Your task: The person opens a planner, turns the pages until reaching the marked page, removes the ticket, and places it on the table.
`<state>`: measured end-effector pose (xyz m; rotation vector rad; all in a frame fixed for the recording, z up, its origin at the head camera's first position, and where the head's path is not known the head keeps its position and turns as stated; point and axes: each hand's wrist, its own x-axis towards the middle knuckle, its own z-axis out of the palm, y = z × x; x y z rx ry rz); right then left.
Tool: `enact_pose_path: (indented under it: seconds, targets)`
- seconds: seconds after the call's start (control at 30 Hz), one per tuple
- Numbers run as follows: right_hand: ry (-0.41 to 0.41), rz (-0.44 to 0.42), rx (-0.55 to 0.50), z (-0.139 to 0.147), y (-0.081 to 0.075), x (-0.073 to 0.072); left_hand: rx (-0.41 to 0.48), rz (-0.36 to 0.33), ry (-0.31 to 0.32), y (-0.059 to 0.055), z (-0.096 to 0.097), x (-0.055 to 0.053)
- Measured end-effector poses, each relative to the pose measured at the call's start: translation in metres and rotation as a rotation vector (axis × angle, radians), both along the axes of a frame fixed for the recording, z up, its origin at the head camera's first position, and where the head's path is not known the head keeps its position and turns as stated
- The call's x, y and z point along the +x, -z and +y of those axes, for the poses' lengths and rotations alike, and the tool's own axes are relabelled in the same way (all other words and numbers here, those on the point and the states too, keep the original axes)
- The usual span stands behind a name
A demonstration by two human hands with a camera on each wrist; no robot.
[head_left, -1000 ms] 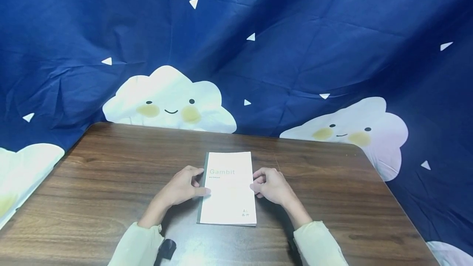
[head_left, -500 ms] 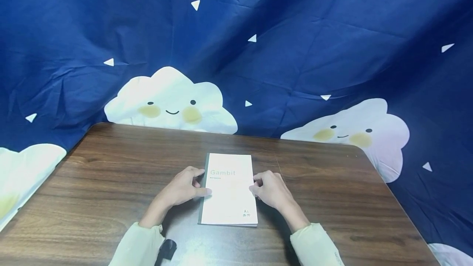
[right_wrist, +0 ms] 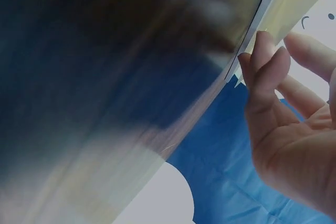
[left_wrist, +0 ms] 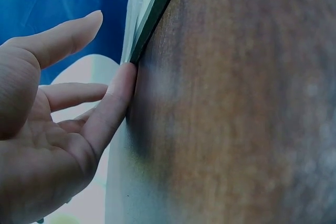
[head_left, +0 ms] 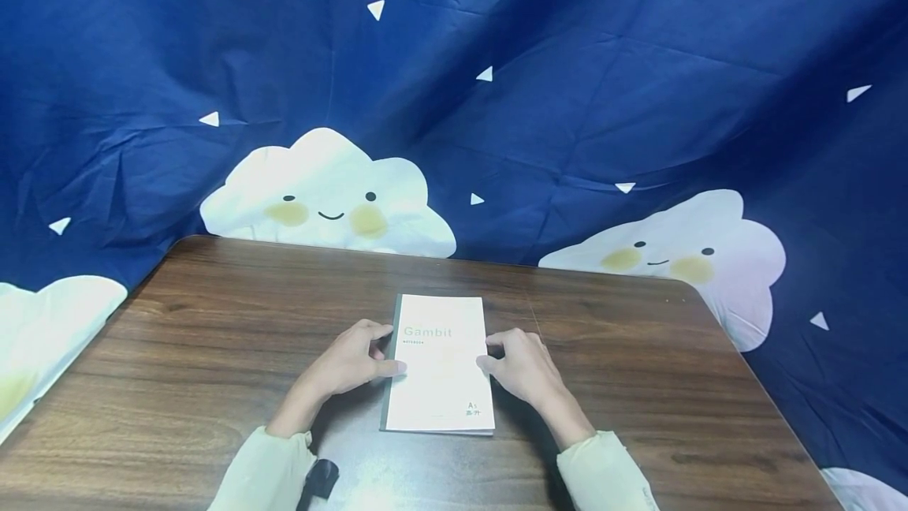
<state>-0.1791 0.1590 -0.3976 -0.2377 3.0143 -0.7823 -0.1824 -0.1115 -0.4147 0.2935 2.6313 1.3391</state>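
A white notebook [head_left: 440, 385] with a dark spine and the word "Gambit" on its cover lies flat on the brown wooden table [head_left: 624, 385]. My left hand [head_left: 347, 361] is at the spine side; in the left wrist view its little finger [left_wrist: 113, 108] touches the dark spine [left_wrist: 152, 19], while the thumb stands apart. Along the opposite edge, my right hand [head_left: 525, 365] has bent fingertips [right_wrist: 262, 48] at the page edge [right_wrist: 254, 24]. Its thumb reaches over the cover's edge in the head view; whether it presses the cover is unclear.
Behind the table hangs a blue cloth [head_left: 496, 124] printed with smiling white clouds and small triangles. A black strap piece [head_left: 321, 479] shows beside the left sleeve [head_left: 266, 471]. The table's back edge runs below the clouds.
The right hand has shifted slightly and its forearm has swung a little to the left. The left hand keeps its place at the spine. The notebook shows no clear movement.
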Motion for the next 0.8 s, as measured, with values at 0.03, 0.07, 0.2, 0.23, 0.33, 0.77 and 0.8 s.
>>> enact_pose_path:
  seconds: [0.03,0.07,0.2,0.23,0.33,0.77,0.8]
  targets:
    - [0.0,0.006,-0.003,0.0,0.0001,0.0002,0.0,-0.002,0.0,0.0,-0.0001,0.0001]
    - [0.003,0.011,-0.004,-0.0001,0.0001,0.0001,0.001,-0.005,0.001,-0.0002,-0.0002,0.0002]
    - [0.004,0.009,-0.031,0.0004,-0.0005,-0.001,0.006,-0.01,0.004,-0.0004,-0.0006,0.0]
    - [0.002,0.008,-0.039,0.0007,-0.0005,-0.0015,0.009,-0.01,0.005,-0.0004,-0.0008,-0.0001]
    - [0.004,-0.013,-0.088,0.0015,-0.0003,-0.0029,0.013,-0.01,0.006,-0.0001,-0.0011,-0.0006]
    - [0.018,-0.108,-0.31,0.0063,-0.0005,-0.0048,0.008,-0.015,0.004,0.0027,-0.0016,-0.0028]
    - [0.018,-0.105,-0.305,0.0061,-0.0006,-0.0047,0.008,-0.017,0.003,0.0026,-0.0015,-0.0029]
